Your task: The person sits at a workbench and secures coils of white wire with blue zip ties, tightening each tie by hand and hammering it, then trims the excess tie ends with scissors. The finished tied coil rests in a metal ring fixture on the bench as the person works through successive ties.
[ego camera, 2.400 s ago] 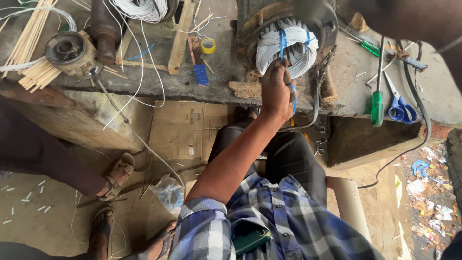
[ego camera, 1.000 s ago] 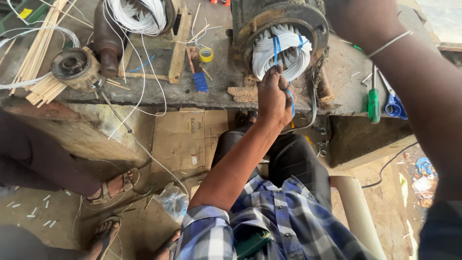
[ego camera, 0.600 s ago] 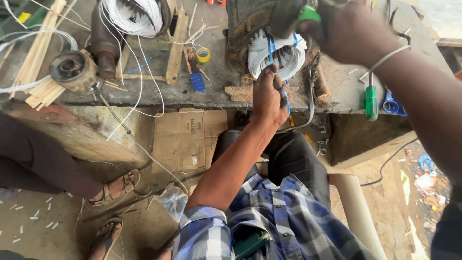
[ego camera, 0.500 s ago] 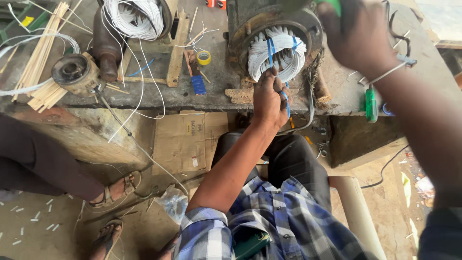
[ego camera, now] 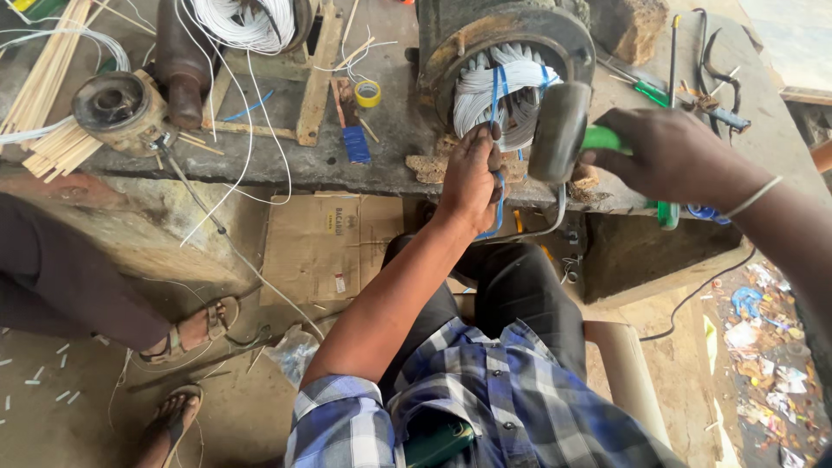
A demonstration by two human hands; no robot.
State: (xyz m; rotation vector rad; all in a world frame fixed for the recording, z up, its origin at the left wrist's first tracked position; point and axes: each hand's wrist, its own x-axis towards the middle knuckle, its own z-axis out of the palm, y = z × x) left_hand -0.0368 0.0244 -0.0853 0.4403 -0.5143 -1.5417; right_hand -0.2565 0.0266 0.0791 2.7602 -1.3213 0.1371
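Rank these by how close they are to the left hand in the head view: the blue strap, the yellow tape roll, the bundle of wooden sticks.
From the left hand:
1. Blue strap, held in that hand.
2. Yellow tape roll, up-left on the bench.
3. Bundle of wooden sticks, far left edge.

Wire spool (ego camera: 251,22) cut by top edge, mallet (ego camera: 559,132) handle hidden inside right hand (ego camera: 667,156).

Motor-rewinding workshop: wire coils (ego camera: 247,22), cluttered workbench (ego camera: 390,152)
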